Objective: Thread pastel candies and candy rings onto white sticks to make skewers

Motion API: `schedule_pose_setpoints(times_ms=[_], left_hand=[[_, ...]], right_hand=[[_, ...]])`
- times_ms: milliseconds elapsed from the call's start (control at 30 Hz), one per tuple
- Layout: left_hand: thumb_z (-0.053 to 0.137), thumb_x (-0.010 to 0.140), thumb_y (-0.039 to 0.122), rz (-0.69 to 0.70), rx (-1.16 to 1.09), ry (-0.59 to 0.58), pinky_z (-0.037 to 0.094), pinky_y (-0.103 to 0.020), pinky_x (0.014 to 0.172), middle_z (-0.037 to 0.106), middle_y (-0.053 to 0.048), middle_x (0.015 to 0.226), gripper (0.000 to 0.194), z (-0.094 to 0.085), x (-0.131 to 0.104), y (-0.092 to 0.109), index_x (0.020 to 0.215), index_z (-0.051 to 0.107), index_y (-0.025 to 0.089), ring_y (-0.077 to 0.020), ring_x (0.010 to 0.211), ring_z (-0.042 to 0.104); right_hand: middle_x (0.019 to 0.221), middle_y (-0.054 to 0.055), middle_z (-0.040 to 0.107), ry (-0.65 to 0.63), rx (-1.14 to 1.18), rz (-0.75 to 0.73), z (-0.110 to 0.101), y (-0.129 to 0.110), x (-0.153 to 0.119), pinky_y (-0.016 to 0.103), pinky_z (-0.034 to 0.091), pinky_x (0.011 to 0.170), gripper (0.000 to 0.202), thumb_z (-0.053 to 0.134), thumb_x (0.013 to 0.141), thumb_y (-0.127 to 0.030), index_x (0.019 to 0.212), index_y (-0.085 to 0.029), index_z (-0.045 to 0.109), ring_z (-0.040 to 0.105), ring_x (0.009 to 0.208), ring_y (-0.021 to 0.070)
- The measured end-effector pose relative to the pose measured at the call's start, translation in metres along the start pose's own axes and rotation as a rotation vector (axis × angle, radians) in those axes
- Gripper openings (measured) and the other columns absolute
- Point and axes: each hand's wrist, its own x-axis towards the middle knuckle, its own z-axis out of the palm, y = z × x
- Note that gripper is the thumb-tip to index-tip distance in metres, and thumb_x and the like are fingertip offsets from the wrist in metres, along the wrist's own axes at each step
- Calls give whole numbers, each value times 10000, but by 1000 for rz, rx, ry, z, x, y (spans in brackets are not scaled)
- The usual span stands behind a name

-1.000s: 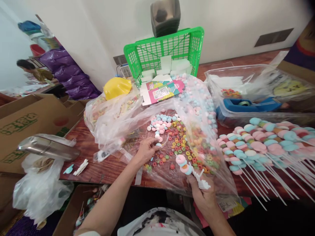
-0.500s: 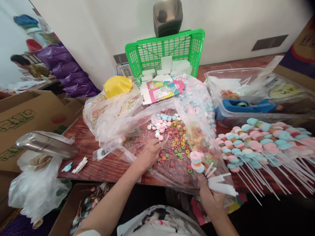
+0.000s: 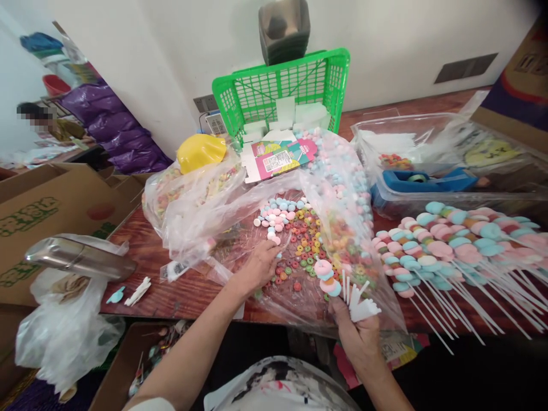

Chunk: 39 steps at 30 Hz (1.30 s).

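My left hand reaches onto the clear plastic sheet, its fingers bent together at the near edge of the pink, white and blue marshmallow pieces. A pale blue marshmallow shows at its fingertips. Right beside that hand, colourful candy rings lie scattered. Closed around several white sticks, my right hand also grips a stick threaded with marshmallows and a ring, a short candy skewer held upright. Farther right, finished-looking candy skewers lie piled, sticks pointing toward me.
A green basket stands at the wall, behind a printed card box. Bags of candy are at left and centre. A blue tape dispenser sits in a clear tub. A steel flask lies left; a person is beyond.
My right hand has moved left with the skewer and sticks, nearer the candy rings. My left hand stays by the marshmallows, where a pale blue piece now shows at its fingertips.
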Motion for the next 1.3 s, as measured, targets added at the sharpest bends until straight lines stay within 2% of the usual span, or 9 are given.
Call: schedule_pose_setpoints(times_ms=[67, 133, 300, 400, 533, 733, 933, 1133, 1300], left_hand=[[548, 813, 134, -37, -123, 61, 490, -388, 858, 651, -102, 953, 231, -1, 1, 2, 993, 690, 165, -219, 918, 591], [603, 804, 185, -160, -329, 167, 498, -363, 818, 679, -80, 880, 174, -3, 3, 9, 940, 709, 160, -197, 845, 613], [749, 709, 290, -563, -1067, 398, 507, -245, 613, 714, -47, 913, 362, -7, 11, 44, 1052, 708, 181, -133, 710, 624], [814, 623, 248, -620, -1358, 462, 510, -222, 608, 721, -38, 873, 395, -6, 16, 67, 1003, 729, 185, -123, 698, 634], [851, 551, 186, -635, -1485, 491, 507, -214, 686, 726, -23, 821, 372, -5, 19, 83, 911, 756, 190, -112, 723, 632], [823, 611, 203, -525, -1350, 524, 500, -240, 751, 699, -18, 897, 253, -3, 16, 85, 857, 765, 206, -130, 806, 617], [758, 722, 180, -302, -963, 540, 507, -268, 839, 687, -40, 996, 271, -1, 9, 81, 985, 747, 244, -164, 956, 622], [701, 766, 103, 17, -530, 526, 557, -267, 740, 711, -58, 916, 276, -6, 9, 80, 1011, 727, 225, -153, 838, 672], [646, 796, 54, 142, -372, 508, 564, -280, 744, 706, -66, 896, 293, -4, 6, 80, 1043, 692, 206, -150, 834, 674]], right_hand=[[641, 0, 598, -18, -30, -74, 0, 0, 1, 244, 472, 591, 134, 555, 876, -198, 928, -163, 674, 559, 587, 139], [643, 4, 609, -51, -52, -144, 1, -1, 1, 239, 470, 575, 142, 537, 863, -160, 911, -163, 671, 566, 568, 138], [588, -22, 543, -137, -80, -189, 5, -6, -1, 228, 414, 530, 166, 501, 846, -105, 736, -183, 597, 509, 510, 119], [563, -42, 489, -151, -83, -178, 6, -11, 1, 219, 374, 507, 186, 492, 846, -84, 707, -186, 563, 465, 485, 103], [559, -46, 495, -136, -85, -170, 5, -15, 4, 208, 354, 487, 176, 492, 853, -83, 735, -179, 579, 448, 468, 93], [582, -28, 550, -125, -129, -176, 3, -18, 6, 206, 365, 484, 172, 485, 856, -87, 865, -155, 642, 449, 450, 92], [571, -6, 580, -128, -221, -108, 0, -22, 7, 217, 393, 467, 208, 466, 869, -155, 909, -137, 669, 474, 441, 114], [551, -3, 573, -187, -250, -61, -3, -22, 8, 223, 409, 469, 234, 449, 876, -201, 849, -146, 675, 508, 468, 135], [617, 23, 629, -192, -231, -37, -6, -19, 4, 246, 462, 555, 223, 455, 868, -195, 892, -149, 672, 582, 546, 163]])
